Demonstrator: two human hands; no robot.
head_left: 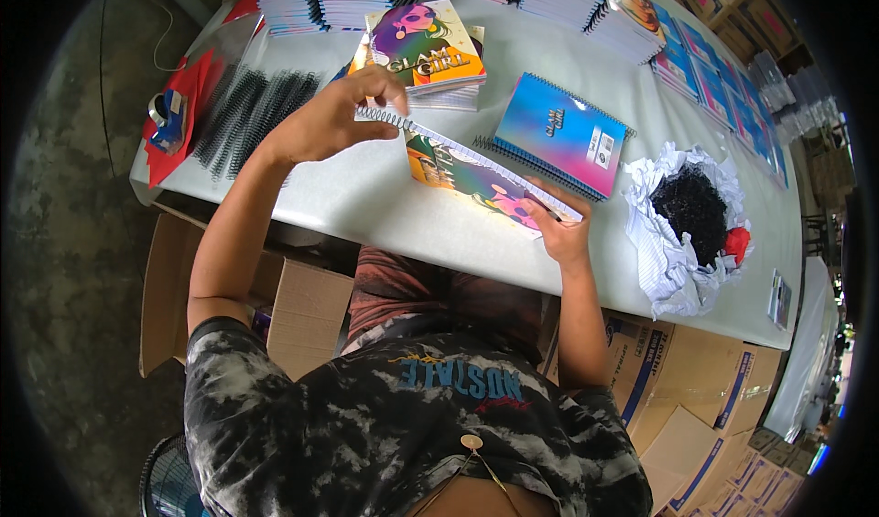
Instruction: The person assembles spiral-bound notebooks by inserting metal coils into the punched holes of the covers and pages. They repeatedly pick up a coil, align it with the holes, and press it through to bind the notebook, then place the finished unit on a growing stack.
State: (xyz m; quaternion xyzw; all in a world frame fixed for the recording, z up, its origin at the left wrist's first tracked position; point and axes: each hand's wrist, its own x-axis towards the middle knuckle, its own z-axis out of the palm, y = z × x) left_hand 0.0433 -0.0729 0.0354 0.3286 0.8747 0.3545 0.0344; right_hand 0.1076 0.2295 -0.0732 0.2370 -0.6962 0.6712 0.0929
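A notebook with a colourful illustrated cover (467,183) is tilted on its edge over the near part of the table, its page edge facing up. My right hand (560,228) grips its right end, thumb on the cover. At the other end, my left hand (352,119) pinches a black spiral binding coil (380,116) between thumb and fingers. That coil meets the notebook's left corner. Just behind my left hand sits a stack of illustrated covers and pages (426,50). To the right lies a blue and pink spiral notebook (558,137), with another coil edge under it.
Loose black coils (252,119) lie at the left beside a tape dispenser (168,121) on red sheets. Crumpled paper (650,251) holds black coil scraps (691,210) at the right. Notebook stacks (352,2) line the far side. Cardboard boxes (307,311) stand below the table's near edge.
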